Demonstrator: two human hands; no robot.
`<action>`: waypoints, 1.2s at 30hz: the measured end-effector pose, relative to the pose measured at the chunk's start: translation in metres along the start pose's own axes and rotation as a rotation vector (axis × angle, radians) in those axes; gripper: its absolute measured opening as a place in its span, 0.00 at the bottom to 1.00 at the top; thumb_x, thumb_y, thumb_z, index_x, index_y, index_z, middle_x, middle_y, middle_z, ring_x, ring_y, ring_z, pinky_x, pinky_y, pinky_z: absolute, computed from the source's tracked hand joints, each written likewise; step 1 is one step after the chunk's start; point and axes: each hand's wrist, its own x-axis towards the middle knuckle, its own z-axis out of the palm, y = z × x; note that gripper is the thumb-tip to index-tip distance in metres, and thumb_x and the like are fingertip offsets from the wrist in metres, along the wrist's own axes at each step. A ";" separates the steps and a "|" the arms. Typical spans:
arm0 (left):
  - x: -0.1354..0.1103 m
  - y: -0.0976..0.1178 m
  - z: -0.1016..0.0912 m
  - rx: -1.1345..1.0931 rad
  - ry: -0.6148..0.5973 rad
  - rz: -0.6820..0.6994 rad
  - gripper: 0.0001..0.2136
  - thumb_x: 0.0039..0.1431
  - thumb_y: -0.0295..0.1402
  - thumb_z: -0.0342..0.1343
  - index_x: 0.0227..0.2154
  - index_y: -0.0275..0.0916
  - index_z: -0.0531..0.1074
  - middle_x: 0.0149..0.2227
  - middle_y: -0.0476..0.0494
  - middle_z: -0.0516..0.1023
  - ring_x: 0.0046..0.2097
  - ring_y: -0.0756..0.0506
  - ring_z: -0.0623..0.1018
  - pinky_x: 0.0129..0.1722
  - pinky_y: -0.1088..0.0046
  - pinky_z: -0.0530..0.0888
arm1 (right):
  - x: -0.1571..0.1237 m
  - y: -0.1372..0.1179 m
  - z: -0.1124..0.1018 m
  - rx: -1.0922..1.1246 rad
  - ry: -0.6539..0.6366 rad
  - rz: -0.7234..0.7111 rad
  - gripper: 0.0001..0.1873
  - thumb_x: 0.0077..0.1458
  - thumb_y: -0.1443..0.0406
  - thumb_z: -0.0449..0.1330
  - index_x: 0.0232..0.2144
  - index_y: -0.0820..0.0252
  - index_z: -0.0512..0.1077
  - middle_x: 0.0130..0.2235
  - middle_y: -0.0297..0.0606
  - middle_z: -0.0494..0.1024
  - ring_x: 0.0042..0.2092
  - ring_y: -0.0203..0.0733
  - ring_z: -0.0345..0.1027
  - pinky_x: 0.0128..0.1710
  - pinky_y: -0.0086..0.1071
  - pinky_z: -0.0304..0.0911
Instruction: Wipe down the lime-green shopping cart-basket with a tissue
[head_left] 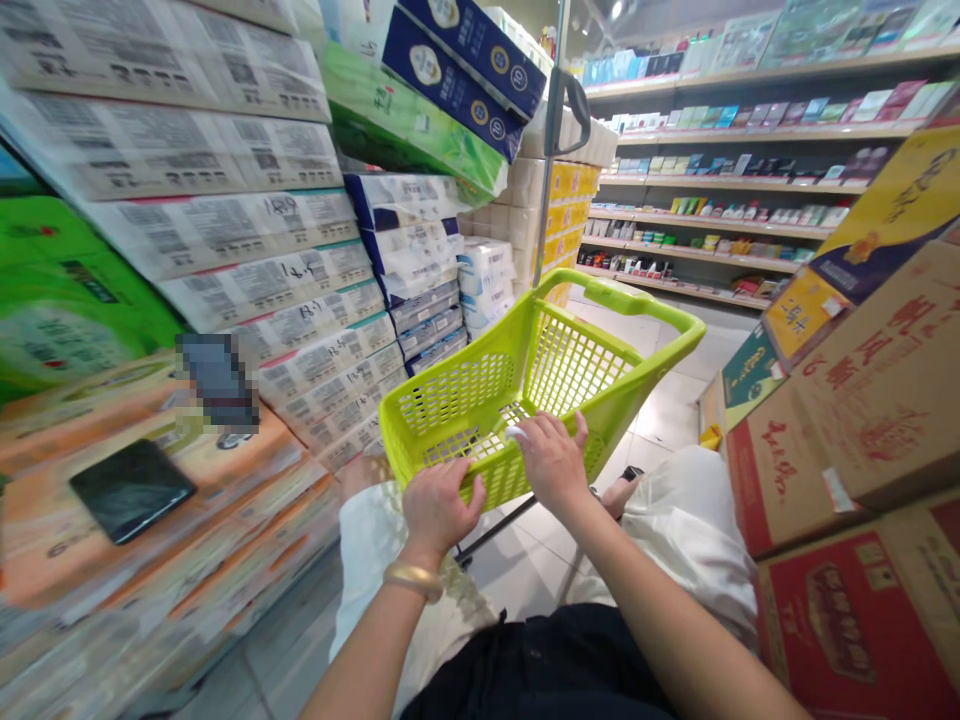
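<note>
A lime-green plastic shopping cart (457,405) with perforated walls stands in front of my knees, its basket holding nothing that I can see. My left hand (442,505), below a gold bangle (414,580), is closed over the near rim, thumb on my side. To its right, my right hand (553,462) curls its fingers over the same rim. A small white thing (516,432) shows at its fingertips, too small to name. Part of the cart's dark metal frame (499,530) is visible under the basket.
At left, stacked tissue packs (247,230) rise high, and a dark phone (131,490) lies on orange packs (45,550). Cardboard cartons (885,370) crowd the right side. Shelves of small boxes (772,115) line the back. A metal pole (551,150) stands behind the cart.
</note>
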 end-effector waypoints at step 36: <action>0.001 -0.001 -0.001 0.001 0.022 0.020 0.10 0.58 0.38 0.50 0.34 0.42 0.75 0.28 0.45 0.79 0.33 0.44 0.78 0.33 0.69 0.67 | -0.004 -0.007 0.002 0.047 0.002 0.018 0.09 0.65 0.66 0.54 0.38 0.52 0.74 0.41 0.35 0.80 0.54 0.46 0.66 0.64 0.50 0.27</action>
